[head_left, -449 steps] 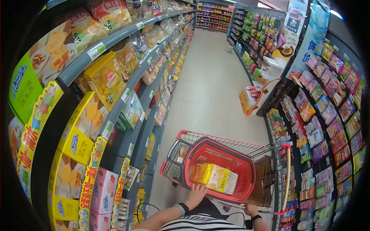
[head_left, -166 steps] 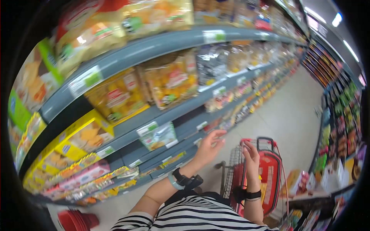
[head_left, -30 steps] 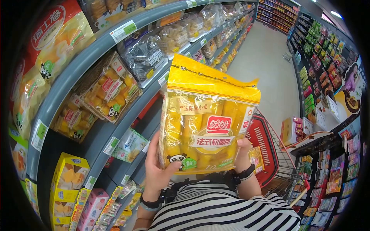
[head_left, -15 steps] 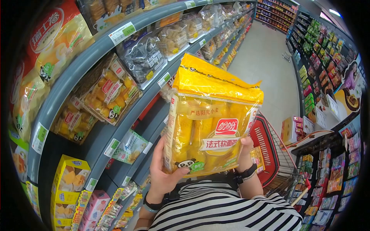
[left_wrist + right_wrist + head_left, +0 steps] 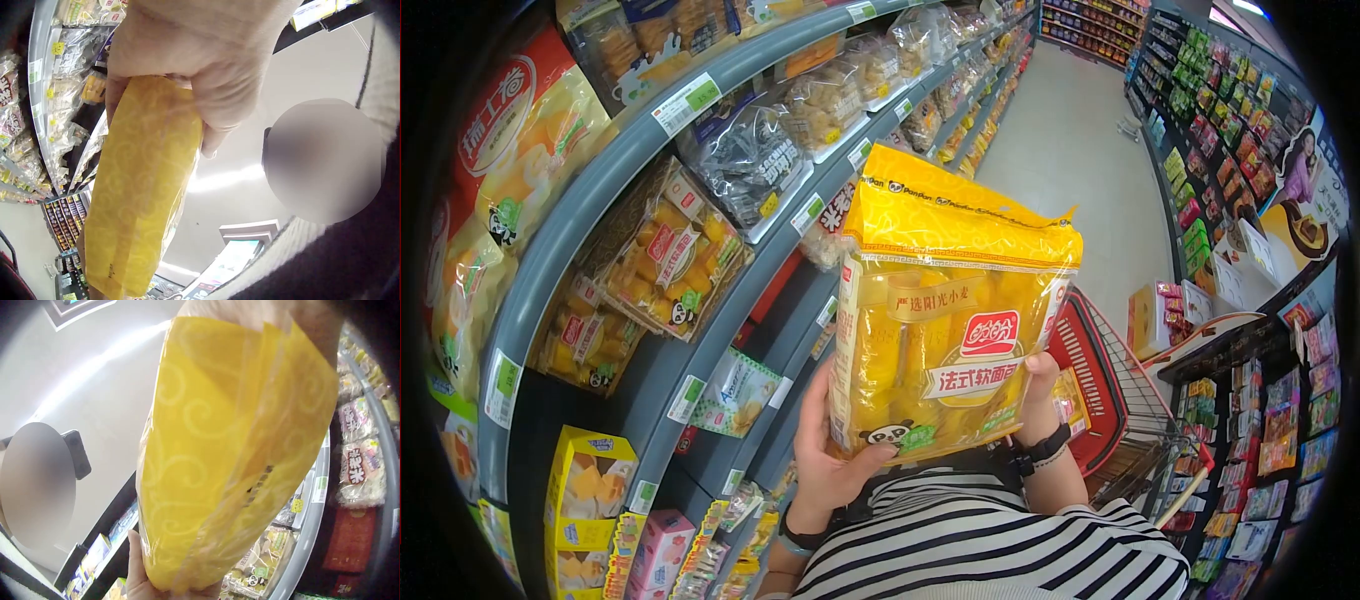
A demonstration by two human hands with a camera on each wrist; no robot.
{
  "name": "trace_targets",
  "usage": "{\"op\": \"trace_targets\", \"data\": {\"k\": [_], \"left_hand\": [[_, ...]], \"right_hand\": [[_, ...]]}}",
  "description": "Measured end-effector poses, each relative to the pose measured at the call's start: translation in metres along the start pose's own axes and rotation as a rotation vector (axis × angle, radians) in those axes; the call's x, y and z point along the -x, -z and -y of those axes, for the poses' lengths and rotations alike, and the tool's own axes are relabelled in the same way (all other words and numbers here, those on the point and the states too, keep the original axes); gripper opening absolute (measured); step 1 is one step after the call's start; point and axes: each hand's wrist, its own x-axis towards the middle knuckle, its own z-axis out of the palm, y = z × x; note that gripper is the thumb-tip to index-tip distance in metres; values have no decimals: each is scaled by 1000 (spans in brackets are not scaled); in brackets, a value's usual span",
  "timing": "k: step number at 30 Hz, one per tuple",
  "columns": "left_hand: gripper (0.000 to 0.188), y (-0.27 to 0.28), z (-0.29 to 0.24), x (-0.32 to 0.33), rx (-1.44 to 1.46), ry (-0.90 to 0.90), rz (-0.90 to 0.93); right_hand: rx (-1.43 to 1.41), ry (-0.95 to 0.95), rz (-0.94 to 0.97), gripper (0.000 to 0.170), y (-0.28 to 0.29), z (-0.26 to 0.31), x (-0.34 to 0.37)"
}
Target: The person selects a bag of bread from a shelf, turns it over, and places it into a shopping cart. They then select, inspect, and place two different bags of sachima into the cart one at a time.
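Both hands hold up a yellow bag of soft bread rolls (image 5: 950, 345) in front of the striped shirt, its printed front facing up and a panda at its lower corner. My left hand (image 5: 830, 465) grips the lower left corner, thumb on the front, fingers behind the side. On the right edge, my right hand (image 5: 1040, 400) has its thumb on the front; its other fingers are hidden behind the bag. In the left wrist view the yellow underside of the bag (image 5: 144, 181) shows below the left hand (image 5: 187, 50). The right wrist view shows the bag's yellow end close up.
On the left, a shelf (image 5: 625, 130) carries similar bread packs (image 5: 665, 255), bags of dark snacks (image 5: 750, 155) and yellow boxes (image 5: 590, 500). Behind the right hand stands a cart with a red basket (image 5: 1090, 370) holding a yellow pack. Hanging snacks (image 5: 1260, 430) line the right side.
Earlier the hands were at the cart, then raised with nothing in them; now they hold the bread bag. Over the last second the bag has turned slightly, showing more of its left side.
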Motion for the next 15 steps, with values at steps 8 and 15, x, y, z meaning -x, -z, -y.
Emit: {"op": "trace_targets", "data": {"k": [8,15], "left_hand": [[83,1,0,4,-11,22,-19],[84,2,0,6,-12,24,-41]], "right_hand": [[-3,-11,19,66,-4,-3,0],[27,-6,-24,66,-10,-5,0]]}}
